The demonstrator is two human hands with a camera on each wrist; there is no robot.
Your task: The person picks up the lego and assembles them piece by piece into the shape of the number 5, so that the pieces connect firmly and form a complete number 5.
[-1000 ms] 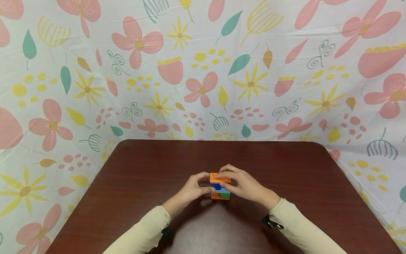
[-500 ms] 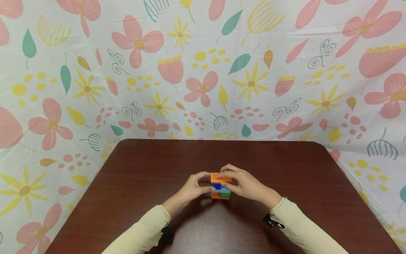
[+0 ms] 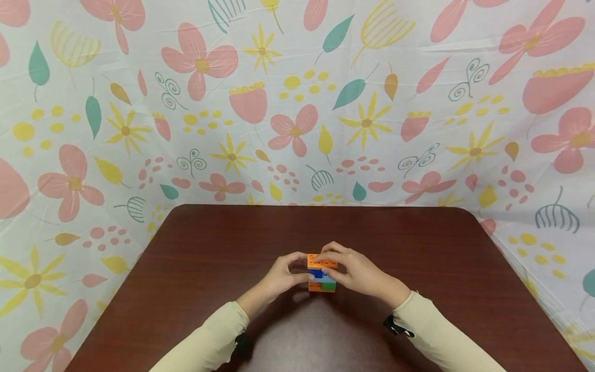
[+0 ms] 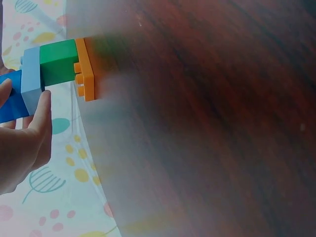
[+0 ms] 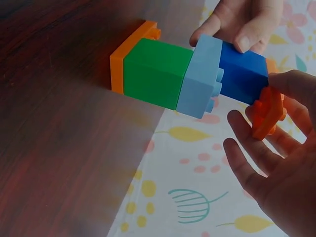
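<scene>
Brick tower (image 3: 322, 273): orange base, green, light-blue, blue, orange top.

We are looking at a dark red-brown wooden table (image 3: 195, 268) with rounded far corners. Behind and around it we are seeing a white floral cloth (image 3: 297, 103) hanging, printed with pink flowers, yellow blooms and teal leaves.

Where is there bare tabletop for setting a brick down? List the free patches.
The table is bare left of the left hand to its left edge, right of the right hand to its right edge, and behind the brick stack to the floral cloth. It is crowded only at the stack, between both hands.
</scene>
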